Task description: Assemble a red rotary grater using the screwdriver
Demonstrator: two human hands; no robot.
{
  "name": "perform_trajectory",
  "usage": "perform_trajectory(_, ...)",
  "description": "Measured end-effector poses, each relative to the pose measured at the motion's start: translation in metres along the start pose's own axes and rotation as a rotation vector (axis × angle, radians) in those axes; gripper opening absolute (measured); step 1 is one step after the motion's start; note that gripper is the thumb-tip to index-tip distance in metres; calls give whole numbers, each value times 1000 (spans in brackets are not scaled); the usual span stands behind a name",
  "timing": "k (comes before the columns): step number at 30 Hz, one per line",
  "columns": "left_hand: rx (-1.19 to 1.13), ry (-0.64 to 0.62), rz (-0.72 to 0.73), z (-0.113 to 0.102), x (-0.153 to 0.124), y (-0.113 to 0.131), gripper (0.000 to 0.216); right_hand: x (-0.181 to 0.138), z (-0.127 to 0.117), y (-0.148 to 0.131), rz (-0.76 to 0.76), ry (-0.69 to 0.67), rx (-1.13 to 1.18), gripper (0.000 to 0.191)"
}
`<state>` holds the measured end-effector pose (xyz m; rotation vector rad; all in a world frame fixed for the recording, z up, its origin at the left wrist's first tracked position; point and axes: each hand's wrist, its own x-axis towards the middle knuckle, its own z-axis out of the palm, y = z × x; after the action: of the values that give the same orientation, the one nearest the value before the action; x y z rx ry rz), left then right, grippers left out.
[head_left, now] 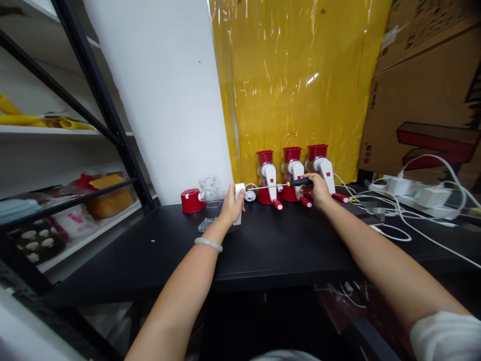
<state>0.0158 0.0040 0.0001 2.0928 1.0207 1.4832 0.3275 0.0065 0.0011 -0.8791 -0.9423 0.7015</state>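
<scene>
My left hand is closed around a white plastic part, held upright over the black table. In my right hand is a screwdriver with a dark handle and yellow collar. Its thin shaft points left, the tip at or very near the white part; exact contact cannot be made out. A round white piece shows just right of my left hand. Behind the screwdriver stand three red-and-white rotary graters in a row. Left of my hands sit a red base and clear plastic pieces.
A white power strip with plugs and tangled white cables lies on the right of the black table. Behind are a yellow plastic sheet and a large cardboard box. A black-framed shelf with bagged goods stands left.
</scene>
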Motion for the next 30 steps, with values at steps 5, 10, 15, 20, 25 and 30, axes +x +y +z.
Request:
perform_trajectory(5,12,-8,5,-1,0,1,44,-2,1,-2,13,8,-16,17)
perform_trajectory(10,6,5,1,-1,0,3,43,-5,4,-6,31,17,-31,17)
perform_trajectory(15,11,-6,5,-1,1,2,38,-5,4,-4,37,17,-53,19)
perform_trajectory(20,9,4,11,-1,1,2,36,-3,2,-1,10,5,-65,26)
perform_trajectory(25,3,-2,5,-1,1,3,35,-2,2,1,10,17,-52,28)
perform_trajectory(30,-18,8,7,-1,1,3,35,0,2,3,-9,20,-45,33)
